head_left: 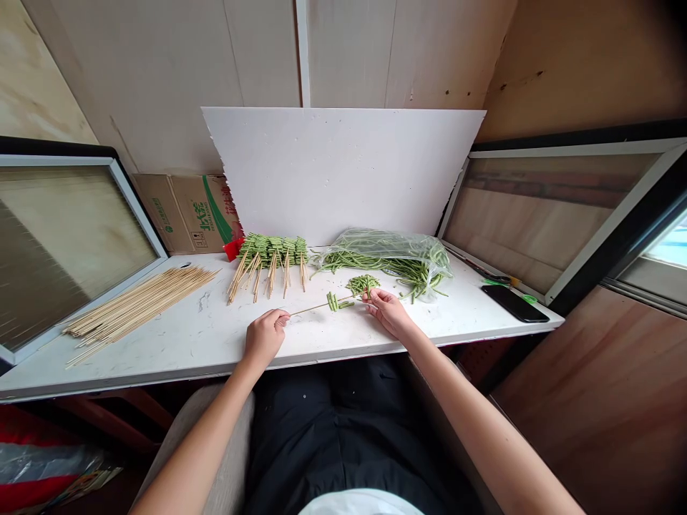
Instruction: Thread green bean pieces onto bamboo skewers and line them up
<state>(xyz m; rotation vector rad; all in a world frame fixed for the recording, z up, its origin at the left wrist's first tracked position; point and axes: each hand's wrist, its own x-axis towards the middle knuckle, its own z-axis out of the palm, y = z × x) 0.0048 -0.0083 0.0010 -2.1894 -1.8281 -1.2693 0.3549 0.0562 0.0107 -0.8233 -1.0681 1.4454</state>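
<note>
Skewers (273,254) laid out loaded, one stick (311,310) part-filled

Bundles of loaded skewers had been set in a row toward the back of the tabletop (225,343). The stick was gripped near its bare end by the closed fingers of the left hand (267,332); only a few green pieces (338,302) had been threaded farther along. The right hand's (386,311) fingers were drawn together beside the cut pile (363,282); what was pinched could not be told. That pile and many bare sticks (144,300) were left unused, and long beans (348,259) were left uncut in the bag (400,244).
</note>
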